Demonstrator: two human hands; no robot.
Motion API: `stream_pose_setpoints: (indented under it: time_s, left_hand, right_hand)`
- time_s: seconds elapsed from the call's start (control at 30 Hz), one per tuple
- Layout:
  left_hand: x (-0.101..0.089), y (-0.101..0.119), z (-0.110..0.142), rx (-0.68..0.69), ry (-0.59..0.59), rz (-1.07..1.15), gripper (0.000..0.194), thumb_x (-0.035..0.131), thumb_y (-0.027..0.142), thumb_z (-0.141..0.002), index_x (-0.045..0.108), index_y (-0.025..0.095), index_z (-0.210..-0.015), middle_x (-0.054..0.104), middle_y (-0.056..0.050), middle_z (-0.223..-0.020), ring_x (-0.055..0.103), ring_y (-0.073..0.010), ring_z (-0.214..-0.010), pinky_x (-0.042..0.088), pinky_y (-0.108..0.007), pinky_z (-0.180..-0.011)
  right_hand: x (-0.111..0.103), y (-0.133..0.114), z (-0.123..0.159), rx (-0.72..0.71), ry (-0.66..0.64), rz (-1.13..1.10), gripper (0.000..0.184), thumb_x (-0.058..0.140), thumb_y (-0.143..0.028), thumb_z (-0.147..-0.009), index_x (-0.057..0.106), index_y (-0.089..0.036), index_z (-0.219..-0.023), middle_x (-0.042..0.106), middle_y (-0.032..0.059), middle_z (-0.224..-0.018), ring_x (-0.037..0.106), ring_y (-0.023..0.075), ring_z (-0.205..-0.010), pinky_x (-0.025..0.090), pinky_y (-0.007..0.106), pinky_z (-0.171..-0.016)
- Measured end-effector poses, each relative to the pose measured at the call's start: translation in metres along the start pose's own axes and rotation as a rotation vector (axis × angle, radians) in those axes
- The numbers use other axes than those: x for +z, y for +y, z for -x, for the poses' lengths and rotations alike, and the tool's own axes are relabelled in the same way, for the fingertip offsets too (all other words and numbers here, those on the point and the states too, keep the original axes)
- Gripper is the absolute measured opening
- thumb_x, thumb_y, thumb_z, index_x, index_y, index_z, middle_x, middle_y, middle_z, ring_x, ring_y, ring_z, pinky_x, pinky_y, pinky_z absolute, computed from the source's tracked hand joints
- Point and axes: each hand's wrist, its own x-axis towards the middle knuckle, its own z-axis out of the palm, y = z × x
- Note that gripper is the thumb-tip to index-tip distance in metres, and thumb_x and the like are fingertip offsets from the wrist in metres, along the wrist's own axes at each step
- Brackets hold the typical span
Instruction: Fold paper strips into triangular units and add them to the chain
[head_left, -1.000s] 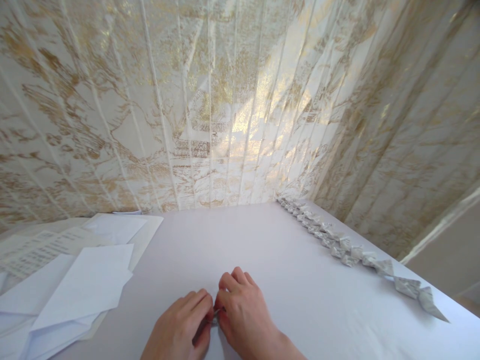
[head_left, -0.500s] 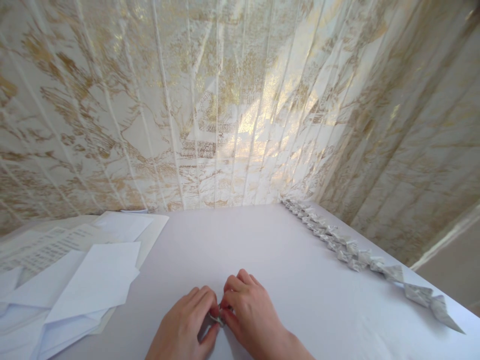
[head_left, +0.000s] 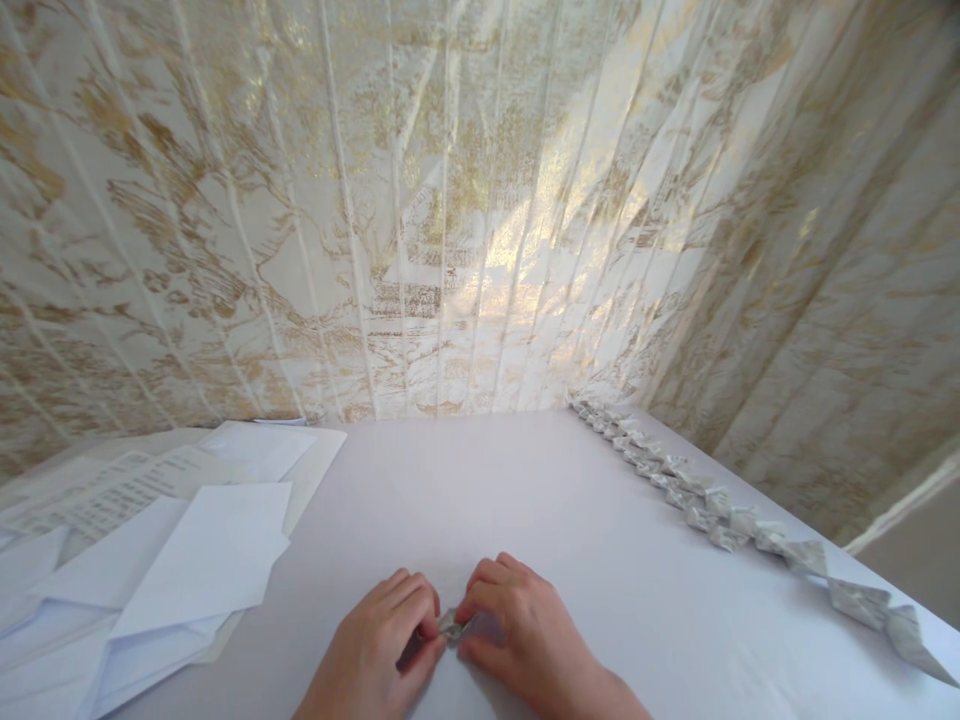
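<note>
- Maybe to keep it still, the left hand (head_left: 381,632) pinches a folded paper (head_left: 452,627) near the middle of the table (head_left: 472,490).
- The right hand (head_left: 531,622) sits right beside it, fingers (head_left: 478,600) bent, slightly apart; grip unclear.

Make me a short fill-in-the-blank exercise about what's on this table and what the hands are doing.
1. The loose white sheets lie on the ____ side of the table.
2. The row of folded pieces runs along the table's ____ edge.
3. The left hand and right hand have a small grey piece ____ them.

Missing words: left; right; between.
</note>
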Motion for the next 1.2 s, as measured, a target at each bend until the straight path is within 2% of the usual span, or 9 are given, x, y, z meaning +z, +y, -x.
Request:
stream_pose_setpoints:
  time_s: [0.23,0.43,0.53,0.67,0.8,0.97,1.07,1.2]
  left_hand:
    - [0.003,-0.004,0.001,-0.033,-0.009,0.039,0.019,0.054,0.008,-0.082,0.048,0.022,-0.071,0.061,0.003,-0.077,0.059,-0.0148,-0.076,0.046,-0.025,-0.070]
    - [0.002,-0.002,0.004,-0.110,-0.005,0.020,0.015,0.063,0.010,-0.078,0.057,0.023,-0.079,0.062,0.003,-0.078,0.060,-0.0168,-0.076,0.047,-0.027,-0.069]
    - [0.004,-0.003,0.006,-0.107,-0.010,0.006,0.014,0.064,0.011,-0.079,0.058,0.023,-0.082,0.063,0.003,-0.078,0.061,-0.0170,-0.076,0.047,-0.027,-0.069]
    - [0.007,-0.004,0.007,-0.063,-0.016,-0.035,0.014,0.062,0.010,-0.081,0.057,0.023,-0.077,0.063,0.003,-0.076,0.061,-0.0167,-0.074,0.047,-0.026,-0.068]
    - [0.004,-0.001,0.005,-0.010,-0.008,-0.064,0.017,0.057,0.009,-0.084,0.053,0.022,-0.074,0.063,0.002,-0.080,0.060,-0.0168,-0.079,0.047,-0.027,-0.073]
    - [0.002,0.003,0.005,0.035,-0.015,0.010,0.023,0.052,0.001,-0.080,0.047,0.022,-0.073,0.062,0.003,-0.084,0.060,-0.0140,-0.082,0.047,-0.023,-0.073]
    - [0.005,0.001,0.006,0.040,0.030,0.060,0.025,0.049,-0.001,-0.079,0.044,0.023,-0.072,0.061,0.004,-0.081,0.061,-0.0116,-0.078,0.047,-0.020,-0.070]
    - [0.007,-0.003,0.007,0.013,0.100,0.113,0.023,0.052,0.003,-0.079,0.045,0.023,-0.071,0.062,0.006,-0.077,0.063,-0.0092,-0.072,0.046,-0.017,-0.067]
  right_hand:
    - [0.012,0.002,-0.005,-0.027,0.052,0.006,0.015,0.071,-0.004,-0.075,0.067,-0.018,-0.075,0.067,0.0001,-0.079,0.060,0.0158,-0.078,0.043,0.024,-0.074]
    - [0.008,0.008,0.001,-0.113,0.039,-0.013,0.020,0.067,-0.002,-0.077,0.068,-0.021,-0.082,0.067,0.0002,-0.086,0.060,0.0167,-0.083,0.044,0.026,-0.081]
    - [0.011,0.011,0.003,-0.156,0.057,-0.027,0.022,0.064,0.001,-0.076,0.065,-0.020,-0.081,0.066,0.0001,-0.086,0.060,0.0161,-0.082,0.044,0.027,-0.084]
    - [0.017,0.013,0.002,-0.203,0.088,-0.038,0.023,0.058,0.004,-0.075,0.061,-0.019,-0.074,0.063,0.0003,-0.079,0.057,0.0154,-0.076,0.044,0.025,-0.078]
    - [0.018,0.012,0.001,-0.167,0.106,-0.108,0.027,0.056,0.008,-0.066,0.059,-0.018,-0.071,0.060,-0.0004,-0.076,0.056,0.0153,-0.077,0.043,0.025,-0.077]
    - [0.017,0.010,0.001,-0.152,0.100,-0.219,0.029,0.059,0.009,-0.065,0.059,-0.018,-0.072,0.065,0.0008,-0.084,0.059,0.0157,-0.083,0.042,0.026,-0.082]
    - [0.019,0.010,0.001,-0.116,0.097,-0.285,0.031,0.058,0.011,-0.063,0.060,-0.018,-0.073,0.067,0.0004,-0.082,0.060,0.0152,-0.082,0.043,0.022,-0.075]
    - [0.018,0.007,0.001,0.020,0.122,-0.323,0.029,0.057,0.010,-0.063,0.060,-0.018,-0.069,0.064,-0.0031,-0.071,0.058,0.0124,-0.070,0.041,0.019,-0.066]
